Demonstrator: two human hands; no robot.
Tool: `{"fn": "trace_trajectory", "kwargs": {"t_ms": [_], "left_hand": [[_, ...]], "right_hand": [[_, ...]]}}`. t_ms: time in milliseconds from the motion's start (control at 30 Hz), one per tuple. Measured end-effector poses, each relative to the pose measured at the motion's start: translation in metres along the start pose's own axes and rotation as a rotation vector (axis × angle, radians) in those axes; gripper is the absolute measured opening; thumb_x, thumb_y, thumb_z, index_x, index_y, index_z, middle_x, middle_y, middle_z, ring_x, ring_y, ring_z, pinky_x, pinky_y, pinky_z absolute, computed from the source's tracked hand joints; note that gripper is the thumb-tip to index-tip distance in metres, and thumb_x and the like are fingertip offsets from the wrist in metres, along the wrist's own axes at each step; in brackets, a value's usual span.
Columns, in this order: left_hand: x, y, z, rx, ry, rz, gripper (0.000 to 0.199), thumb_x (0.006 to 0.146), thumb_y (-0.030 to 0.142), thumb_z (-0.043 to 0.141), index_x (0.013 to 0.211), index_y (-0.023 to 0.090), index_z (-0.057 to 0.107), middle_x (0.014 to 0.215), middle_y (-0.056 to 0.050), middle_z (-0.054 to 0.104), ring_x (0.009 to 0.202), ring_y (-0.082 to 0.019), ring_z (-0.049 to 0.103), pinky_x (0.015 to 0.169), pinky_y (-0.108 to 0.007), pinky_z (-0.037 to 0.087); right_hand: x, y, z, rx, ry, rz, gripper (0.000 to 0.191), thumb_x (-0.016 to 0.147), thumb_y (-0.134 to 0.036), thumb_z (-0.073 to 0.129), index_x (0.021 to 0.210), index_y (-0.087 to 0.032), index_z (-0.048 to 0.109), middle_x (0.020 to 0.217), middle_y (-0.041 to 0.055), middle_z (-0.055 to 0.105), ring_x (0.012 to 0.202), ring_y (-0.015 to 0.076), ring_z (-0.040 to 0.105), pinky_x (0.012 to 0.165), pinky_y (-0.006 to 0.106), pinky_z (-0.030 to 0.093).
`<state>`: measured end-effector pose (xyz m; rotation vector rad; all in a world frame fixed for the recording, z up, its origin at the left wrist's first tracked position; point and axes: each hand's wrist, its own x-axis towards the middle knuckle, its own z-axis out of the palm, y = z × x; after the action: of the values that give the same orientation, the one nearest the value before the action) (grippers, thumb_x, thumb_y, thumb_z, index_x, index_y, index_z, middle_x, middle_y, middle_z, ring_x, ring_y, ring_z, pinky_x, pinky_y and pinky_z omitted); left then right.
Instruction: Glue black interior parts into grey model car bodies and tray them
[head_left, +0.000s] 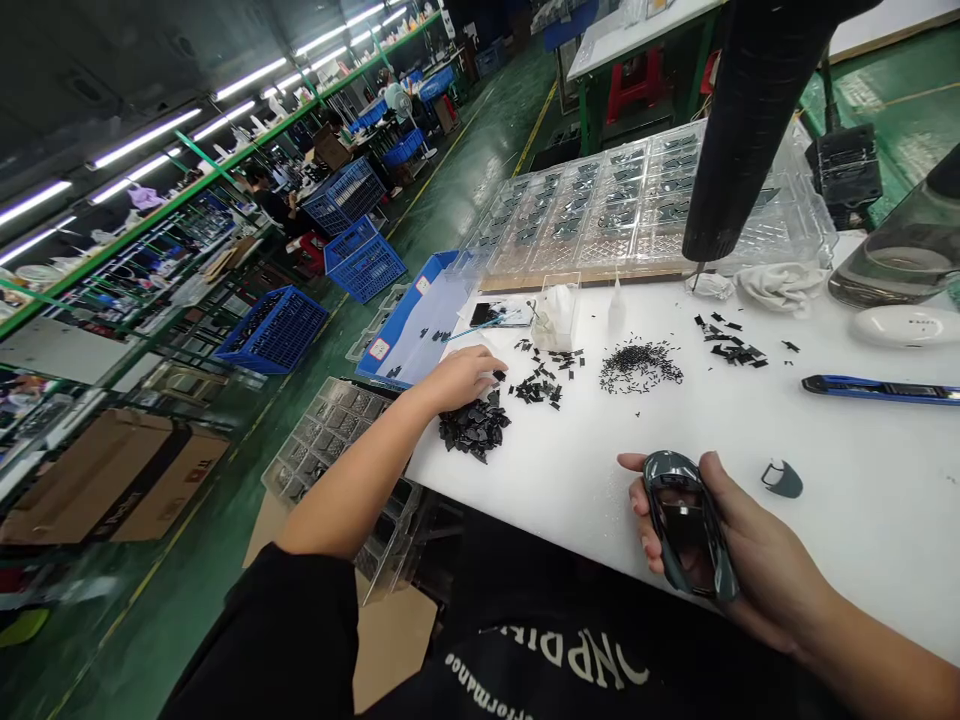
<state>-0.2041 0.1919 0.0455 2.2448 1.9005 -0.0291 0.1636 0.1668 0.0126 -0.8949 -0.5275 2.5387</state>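
Observation:
My right hand (757,545) grips a glossy dark grey-green oval shell (686,520) with a framed opening in its middle, above the front of the white worktable. At the table's left end my left hand (466,380) is closed, with a small black plastic piece (499,376) at its fingertips. Just below that hand lies a heap of black plastic pieces (474,428). Beside it are smaller black strips (538,388) and a scatter of tiny black pins (640,366). A small dark curved cover (782,479) lies to the right of the shell.
A clear compartment tray (600,210) of dark parts spans the back, with a black tube (731,140) hanging before it. A blue bin (412,300) stands at the left end. On the table are a clear box (556,315), a white cloth (780,287) and a blue cutter (885,388).

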Motion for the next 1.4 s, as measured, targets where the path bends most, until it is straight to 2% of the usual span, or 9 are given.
{"fn": "trace_trajectory", "kwargs": {"t_ms": [167, 300, 433, 667, 833, 967, 1067, 1167, 1400], "left_hand": [[0.01, -0.004, 0.004, 0.048, -0.009, -0.002, 0.022, 0.089, 0.023, 0.055, 0.104, 0.021, 0.07, 0.103, -0.008, 0.068, 0.101, -0.024, 0.062, 0.093, -0.037, 0.047], [0.019, -0.008, 0.008, 0.084, 0.073, -0.139, 0.021, 0.088, 0.023, 0.052, 0.1, 0.017, 0.068, 0.101, -0.011, 0.068, 0.097, -0.026, 0.062, 0.089, -0.039, 0.048], [0.014, -0.011, 0.003, 0.078, 0.123, -0.261, 0.023, 0.088, 0.023, 0.049, 0.103, 0.016, 0.066, 0.104, -0.012, 0.068, 0.096, -0.026, 0.062, 0.084, -0.038, 0.048], [-0.001, -0.003, -0.013, -0.039, -0.11, -0.111, 0.021, 0.082, 0.028, 0.063, 0.101, 0.022, 0.07, 0.097, -0.004, 0.071, 0.083, -0.02, 0.064, 0.072, -0.028, 0.048], [0.009, 0.008, -0.009, -0.038, -0.088, -0.026, 0.016, 0.084, 0.027, 0.061, 0.096, 0.02, 0.069, 0.103, -0.006, 0.068, 0.097, -0.022, 0.061, 0.085, -0.031, 0.046], [0.009, 0.016, -0.011, -0.016, -0.019, -0.085, 0.018, 0.088, 0.033, 0.058, 0.092, 0.018, 0.066, 0.099, -0.009, 0.066, 0.095, -0.023, 0.06, 0.083, -0.034, 0.045], [0.001, 0.019, -0.016, -0.016, -0.089, -0.134, 0.024, 0.081, 0.043, 0.066, 0.083, 0.019, 0.066, 0.089, -0.007, 0.067, 0.079, -0.022, 0.06, 0.068, -0.031, 0.044], [-0.005, 0.02, -0.019, -0.03, -0.181, -0.145, 0.025, 0.074, 0.045, 0.072, 0.079, 0.021, 0.066, 0.084, -0.004, 0.068, 0.071, -0.02, 0.059, 0.059, -0.029, 0.04], [-0.001, 0.023, -0.016, -0.023, -0.153, -0.191, 0.029, 0.078, 0.041, 0.063, 0.098, 0.02, 0.064, 0.095, -0.007, 0.068, 0.08, -0.022, 0.062, 0.064, -0.03, 0.043]], "right_hand": [[0.0, 0.0, 0.001, -0.006, 0.003, -0.004, 0.052, 0.093, -0.061, 0.049, 0.123, -0.02, 0.065, 0.088, 0.0068, 0.064, 0.064, 0.0215, 0.06, 0.059, 0.036, 0.057], [-0.001, -0.001, 0.002, -0.006, 0.007, -0.004, 0.051, 0.093, -0.06, 0.05, 0.123, -0.021, 0.065, 0.088, 0.0068, 0.064, 0.064, 0.0214, 0.06, 0.059, 0.036, 0.057], [-0.002, -0.001, 0.002, -0.001, 0.016, -0.003, 0.049, 0.092, -0.059, 0.053, 0.122, -0.022, 0.066, 0.087, 0.0065, 0.064, 0.063, 0.0212, 0.06, 0.059, 0.036, 0.058], [-0.001, -0.001, 0.001, 0.004, 0.021, 0.004, 0.048, 0.092, -0.059, 0.053, 0.12, -0.023, 0.067, 0.086, 0.0063, 0.065, 0.062, 0.0213, 0.06, 0.058, 0.036, 0.058], [-0.001, -0.001, 0.002, -0.002, 0.021, -0.006, 0.049, 0.093, -0.058, 0.051, 0.121, -0.021, 0.067, 0.086, 0.0065, 0.064, 0.063, 0.0213, 0.06, 0.058, 0.036, 0.058], [-0.002, -0.001, 0.002, -0.006, 0.017, -0.011, 0.05, 0.094, -0.059, 0.05, 0.122, -0.021, 0.066, 0.087, 0.0068, 0.064, 0.064, 0.0214, 0.06, 0.058, 0.036, 0.057], [-0.002, -0.001, 0.002, -0.008, 0.008, -0.011, 0.051, 0.094, -0.059, 0.049, 0.123, -0.021, 0.066, 0.087, 0.007, 0.063, 0.065, 0.0219, 0.06, 0.058, 0.036, 0.057], [-0.001, -0.001, 0.002, -0.001, 0.001, -0.01, 0.051, 0.094, -0.059, 0.05, 0.123, -0.021, 0.066, 0.088, 0.0069, 0.063, 0.066, 0.022, 0.06, 0.059, 0.036, 0.057], [-0.001, 0.0, 0.001, 0.002, -0.009, -0.017, 0.051, 0.094, -0.059, 0.049, 0.124, -0.02, 0.065, 0.087, 0.0069, 0.064, 0.065, 0.0217, 0.06, 0.058, 0.036, 0.057]]}}
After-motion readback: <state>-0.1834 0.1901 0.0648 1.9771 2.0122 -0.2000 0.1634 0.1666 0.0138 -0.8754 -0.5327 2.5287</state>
